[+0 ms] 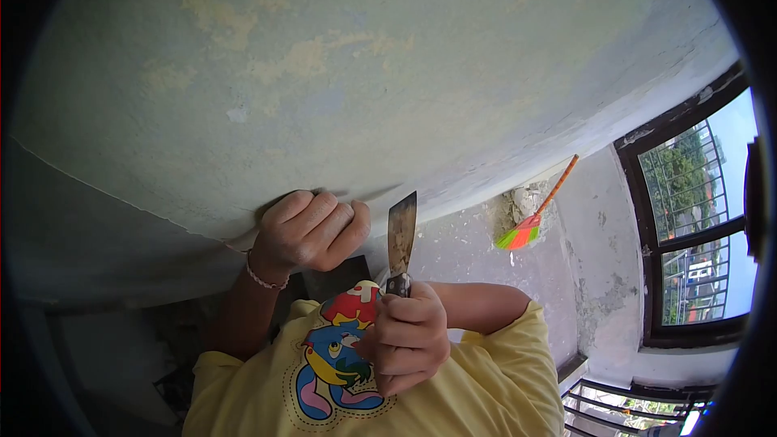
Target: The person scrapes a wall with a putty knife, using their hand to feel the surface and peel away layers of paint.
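Note:
My left hand (314, 231), with a braided bracelet (267, 279) at the wrist, is closed with its fingers curled, against or very near the pale wall (364, 105). The inside of its grip is hidden. My right hand (410, 340) is wrapped round the dark handle of a scraper (402, 235), in front of the yellow shirt (494, 372). The scraper's stained metal blade points up, its tip close to the wall's lower edge in view. Worn, yellowish patches mark the wall.
A small broom (520, 235) with green and orange bristles and an orange handle is at the right, near a damaged wall patch (526, 201). Farther right is a dark-framed window (635, 218) with bars outside. A barred opening (623, 409) shows at the lower right.

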Demonstrator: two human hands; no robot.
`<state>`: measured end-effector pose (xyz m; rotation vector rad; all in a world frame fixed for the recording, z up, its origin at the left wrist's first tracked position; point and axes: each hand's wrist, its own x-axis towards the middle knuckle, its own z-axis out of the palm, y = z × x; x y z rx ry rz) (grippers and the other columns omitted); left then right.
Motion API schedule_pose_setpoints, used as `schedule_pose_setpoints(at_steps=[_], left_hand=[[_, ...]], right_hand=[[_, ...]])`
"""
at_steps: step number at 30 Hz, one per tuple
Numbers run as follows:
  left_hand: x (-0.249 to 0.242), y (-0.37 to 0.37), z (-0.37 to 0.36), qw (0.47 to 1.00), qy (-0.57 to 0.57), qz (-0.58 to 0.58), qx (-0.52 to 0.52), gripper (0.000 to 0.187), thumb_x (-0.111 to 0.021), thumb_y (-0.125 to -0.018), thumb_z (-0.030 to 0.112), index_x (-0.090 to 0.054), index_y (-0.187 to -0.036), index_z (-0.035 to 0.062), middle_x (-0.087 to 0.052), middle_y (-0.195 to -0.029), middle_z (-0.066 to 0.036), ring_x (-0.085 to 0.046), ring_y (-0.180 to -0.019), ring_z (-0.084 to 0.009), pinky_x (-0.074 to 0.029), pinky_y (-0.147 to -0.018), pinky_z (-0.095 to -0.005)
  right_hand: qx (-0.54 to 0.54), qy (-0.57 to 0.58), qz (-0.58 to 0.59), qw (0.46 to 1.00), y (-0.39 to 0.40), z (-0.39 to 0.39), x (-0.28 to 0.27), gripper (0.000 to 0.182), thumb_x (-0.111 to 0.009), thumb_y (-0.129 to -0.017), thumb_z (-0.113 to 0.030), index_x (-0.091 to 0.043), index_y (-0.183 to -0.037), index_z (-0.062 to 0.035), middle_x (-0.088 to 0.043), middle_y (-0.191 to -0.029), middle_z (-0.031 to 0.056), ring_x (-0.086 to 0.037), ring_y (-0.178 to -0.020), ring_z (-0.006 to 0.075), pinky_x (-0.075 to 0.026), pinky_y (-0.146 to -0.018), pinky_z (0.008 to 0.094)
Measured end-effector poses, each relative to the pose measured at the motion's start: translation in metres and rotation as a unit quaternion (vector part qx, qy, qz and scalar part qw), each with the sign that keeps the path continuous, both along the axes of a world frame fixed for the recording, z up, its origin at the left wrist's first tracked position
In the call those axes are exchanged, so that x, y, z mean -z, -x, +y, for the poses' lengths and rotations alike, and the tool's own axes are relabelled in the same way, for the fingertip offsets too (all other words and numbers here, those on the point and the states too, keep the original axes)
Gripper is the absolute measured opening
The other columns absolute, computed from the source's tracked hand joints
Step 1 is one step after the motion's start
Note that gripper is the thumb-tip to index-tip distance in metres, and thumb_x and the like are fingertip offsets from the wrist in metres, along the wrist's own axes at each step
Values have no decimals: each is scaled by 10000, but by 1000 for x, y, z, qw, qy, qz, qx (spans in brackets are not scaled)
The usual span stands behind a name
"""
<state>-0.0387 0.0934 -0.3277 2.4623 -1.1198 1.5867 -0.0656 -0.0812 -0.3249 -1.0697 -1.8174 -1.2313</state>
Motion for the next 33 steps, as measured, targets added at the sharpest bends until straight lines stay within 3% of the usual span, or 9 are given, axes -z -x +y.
schedule_pose_setpoints(at_steps=[4,8,10,15,22,24,28,30,33], left_hand=[[0,-2,1,1000,-1,-11,5,78,-602,-814,74,-571,-759,120,-422,-586,41,-493,-567,-72,-346,-551,-211],[2,1,0,1000,-9,-1,-27,73,-602,-818,84,-572,-763,122,-431,-591,44,-501,-585,-66,-355,-562,-208],[4,-3,1,1000,3,-20,5,76,-546,-759,91,-619,-749,109,-434,-575,37,-469,-522,-113,-320,-528,-261],[8,-6,0,999,13,-30,24,38,-568,-751,100,-601,-744,116,-429,-583,39,-463,-534,-101,-319,-533,-249],[7,-3,2,999,11,-34,-2,79,-612,-742,78,-553,-728,130,-353,-593,36,-428,-555,-87,-305,-529,-229],[11,-4,3,999,11,-37,-11,84,-618,-745,86,-548,-730,131,-353,-597,37,-428,-563,-79,-305,-527,-225],[10,-3,6,1000,-15,-22,11,92,-609,-766,76,-545,-731,131,-372,-594,44,-434,-558,-70,-307,-532,-214],[16,-4,3,999,28,-31,33,86,-617,-759,72,-554,-740,127,-382,-591,39,-451,-561,-72,-315,-532,-215],[11,-2,4,999,6,-34,16,76,-622,-748,69,-570,-750,125,-391,-578,38,-468,-561,-77,-326,-532,-216]], right_hand=[[248,47,74,965,-69,-15,13,288,-546,-602,114,-364,-649,-105,-357,-576,11,-376,-472,142,-247,-428,283],[163,-99,79,979,-21,-9,-8,314,-480,-556,150,-369,-645,-129,-403,-597,-12,-368,-465,145,-223,-433,274],[134,-99,77,983,-17,-3,-1,327,-502,-561,156,-349,-633,-124,-386,-589,-5,-354,-460,156,-232,-421,291],[310,-56,208,926,-69,-25,14,342,-574,-569,162,-360,-680,-81,-364,-595,15,-399,-466,185,-269,-413,307],[145,-38,182,972,-5,-10,7,322,-550,-644,163,-358,-737,-77,-412,-639,25,-546,-534,206,-320,-406,296],[220,-62,203,952,-11,-2,8,305,-519,-669,169,-348,-728,-77,-409,-641,32,-556,-540,209,-335,-399,293],[219,-112,257,935,-1,-4,-10,310,-527,-705,197,-365,-742,-66,-419,-620,37,-484,-475,184,-328,-395,300],[150,-231,207,939,-21,1,0,307,-534,-717,202,-370,-738,-57,-428,-585,42,-398,-434,159,-285,-393,298],[280,-219,295,887,-48,-10,25,296,-523,-711,190,-359,-728,-56,-423,-545,46,-347,-420,135,-254,-395,286]])
